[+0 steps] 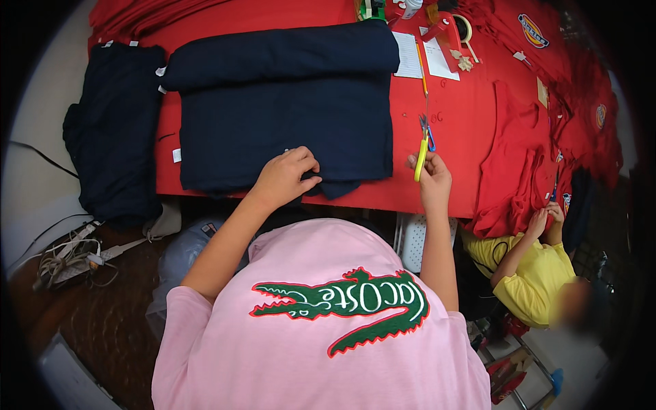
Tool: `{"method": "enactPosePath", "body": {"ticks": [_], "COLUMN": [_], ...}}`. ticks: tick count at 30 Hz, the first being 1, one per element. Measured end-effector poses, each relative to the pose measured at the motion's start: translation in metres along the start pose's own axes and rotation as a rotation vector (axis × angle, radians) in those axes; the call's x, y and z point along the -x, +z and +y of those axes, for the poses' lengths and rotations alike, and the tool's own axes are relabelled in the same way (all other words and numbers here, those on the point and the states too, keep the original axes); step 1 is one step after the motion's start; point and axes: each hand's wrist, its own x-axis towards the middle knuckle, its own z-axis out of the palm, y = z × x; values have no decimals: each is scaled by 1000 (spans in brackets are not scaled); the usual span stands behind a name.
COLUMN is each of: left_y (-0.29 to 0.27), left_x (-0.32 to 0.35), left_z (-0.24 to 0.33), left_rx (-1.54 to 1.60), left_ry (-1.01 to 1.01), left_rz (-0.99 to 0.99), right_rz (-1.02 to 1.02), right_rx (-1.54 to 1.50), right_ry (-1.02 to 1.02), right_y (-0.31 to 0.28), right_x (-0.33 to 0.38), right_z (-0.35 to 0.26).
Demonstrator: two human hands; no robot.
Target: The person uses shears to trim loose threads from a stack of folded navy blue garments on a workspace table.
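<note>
Rested the left hand (285, 176), loosely curled, on the near part of the folded navy cloth (287, 116); could not tell whether pinching. Grasped yellow snips (421, 149) in the right hand (436, 181), just right of the cloth, pointed lengthwise away, toward a pencil (422, 68).

I have a red-covered table (468, 123) across the upper part of the frame. On it, left of centre, I have folded navy cloth (287, 130), thickly rolled along its upper edge. A dark garment (116, 130) lies over the table's left end. Toward the upper right, I see a lined sheet (408, 58), a white paper (439, 63), a yellow pencil (423, 74) and a red tape dispenser (447, 31); red garments (511, 154) spread along the right.
</note>
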Motion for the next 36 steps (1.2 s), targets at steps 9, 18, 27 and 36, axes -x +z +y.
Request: {"method": "enactPosePath", "body": {"ticks": [9,18,27,36], "left_y": [-14,-4,-7,-6], "left_x": [-11,-8,-13,-7], "left_z": [15,16,13,-41], "left_rx": [-44,-96,-27,1218], "left_ry": [-104,-126,-269,-534], "left_rz": [-143,-158,-264,681], "right_rz": [-54,-59,-138,-208], "right_rx": [180,97,205,247], "right_ry": [-13,-47,-29,26], "right_y": [-14,-30,-17,-15], "right_x": [10,3,-6,0], "right_z": [6,22,1,0]}}
